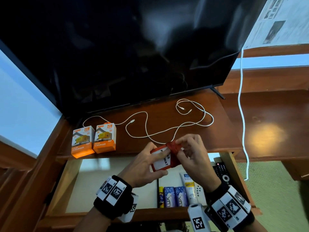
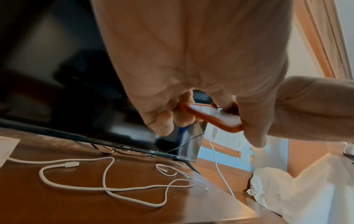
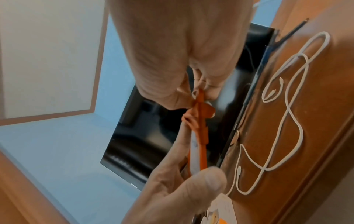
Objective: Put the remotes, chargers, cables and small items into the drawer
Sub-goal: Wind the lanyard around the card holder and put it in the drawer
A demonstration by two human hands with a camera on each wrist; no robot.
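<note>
- Chargers first: two boxed fast chargers (image 1: 93, 139) stand side by side at the left of the wooden TV stand (image 1: 222, 131), glossy cardboard in orange and white. They are not in the drawer yet.
- White cables (image 1: 168, 124) sprawl in loose loops over the stand's dark polished top, in front of the black TV screen (image 1: 117, 56). They look smooth and limp, with small plugs at the ends, and I judge they will need gathering before they go in.
- My left hand (image 1: 147, 166) holds an orange card holder (image 1: 160, 159) by its edges, above the open drawer (image 1: 75, 181). It is flat and rectangular with rounded corners and a white printed insert.
- My right hand (image 1: 190, 153) pinches the red strap (image 1: 173, 146) bunched at the holder's top end; it looks like thin woven fabric, and I seem to be wrapping it up.
- Inside the drawer, on its pale lining, lie small blue packets (image 1: 174, 196), a white tube (image 1: 189, 188) and, at the far right, a black remote (image 1: 222, 173).
- I judge the task to be around midway: small items and a remote are stowed, while the holder, chargers and cables are left.
- One more white cord (image 1: 242, 114) hangs down at the right.
</note>
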